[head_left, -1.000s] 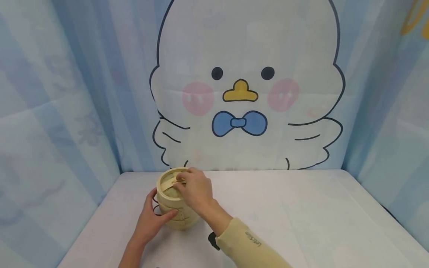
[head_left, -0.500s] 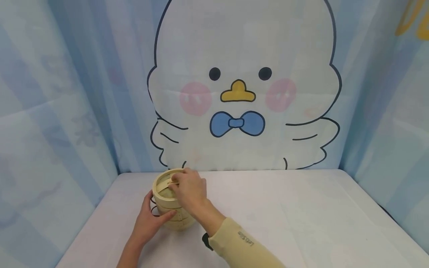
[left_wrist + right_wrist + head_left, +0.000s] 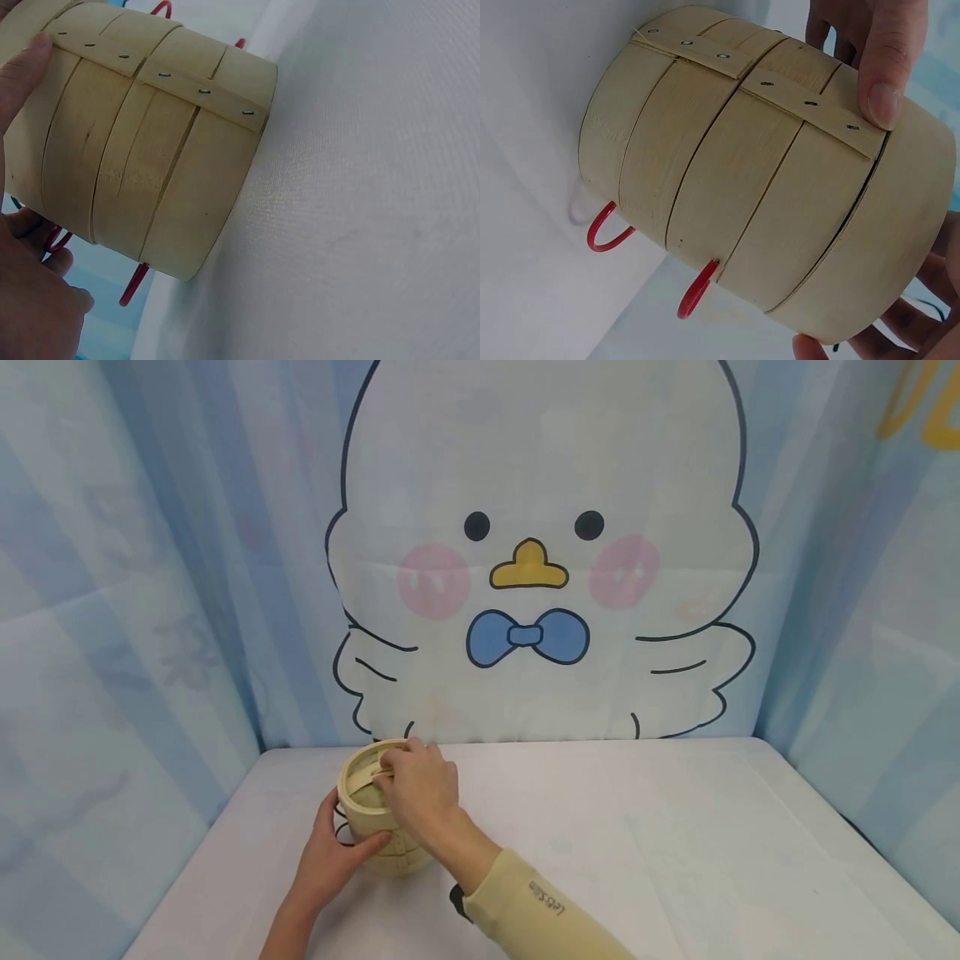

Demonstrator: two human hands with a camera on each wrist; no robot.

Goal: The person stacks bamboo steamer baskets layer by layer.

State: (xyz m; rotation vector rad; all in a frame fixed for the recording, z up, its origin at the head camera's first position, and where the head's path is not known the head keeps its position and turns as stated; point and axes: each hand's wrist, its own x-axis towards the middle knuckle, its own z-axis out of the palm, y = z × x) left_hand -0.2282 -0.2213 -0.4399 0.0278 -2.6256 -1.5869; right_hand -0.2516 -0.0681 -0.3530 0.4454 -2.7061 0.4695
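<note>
A stacked bamboo steamer [image 3: 400,857] stands on the white table [image 3: 637,843], near its back left. My left hand [image 3: 330,856] grips the steamer's side, thumb pressed on the stapled band [image 3: 22,64]. From above, my right hand [image 3: 416,789] curls its fingers over the steamer's top and pinches a thin bamboo strip [image 3: 382,771] lying across it. In the left wrist view the steamer [image 3: 142,150] shows its layered rings. The right wrist view shows the steamer [image 3: 757,172] with red wire loops [image 3: 604,229] at the tiers and the left thumb [image 3: 881,71] on the band.
A curtain printed with a cartoon duck [image 3: 528,568] hangs behind the table, and blue curtains close in both sides. A dark wrist-worn device [image 3: 457,900] sits at the cuff of the right arm's yellow sleeve [image 3: 540,914].
Both hands keep their hold. The steamer and the hands have shifted slightly left in the view.
</note>
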